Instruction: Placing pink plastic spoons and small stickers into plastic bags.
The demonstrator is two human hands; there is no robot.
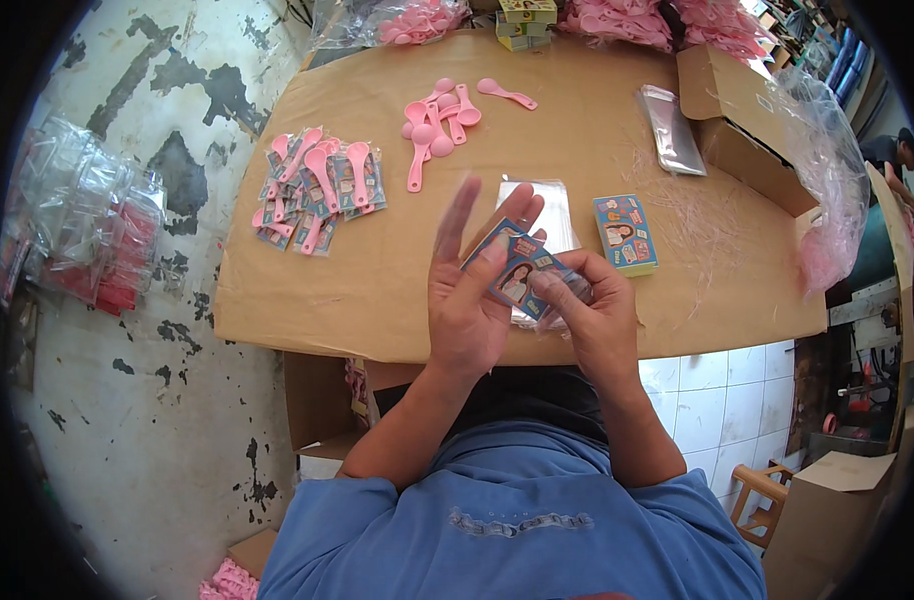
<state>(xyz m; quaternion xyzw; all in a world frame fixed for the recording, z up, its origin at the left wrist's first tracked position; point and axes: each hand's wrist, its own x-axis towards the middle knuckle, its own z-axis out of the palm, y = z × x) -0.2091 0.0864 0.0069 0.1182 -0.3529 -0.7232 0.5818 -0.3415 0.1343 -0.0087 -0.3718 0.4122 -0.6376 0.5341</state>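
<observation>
A small blue printed card (515, 284) is held in front of my body above the table's near edge. My left hand (469, 290) has its thumb pressed on the card's upper left, with the other fingers stretched up behind it. At the card's other end, my right hand (602, 310) pinches a clear plastic sleeve (575, 284) between thumb and fingers. How far the card sits inside the sleeve I cannot tell. Beneath the hands lies a stack of clear plastic sleeves (549, 204). A stack of the same blue cards (625, 236) stands just right of my right hand.
Loose pink spoons (420, 160) lie at the table's far middle. Packed spoons with cards (317, 185) are heaped at left. An open cardboard box (742, 140) and another sleeve pack (671, 130) are at far right. Bagged pink spoons (617, 20) line the back.
</observation>
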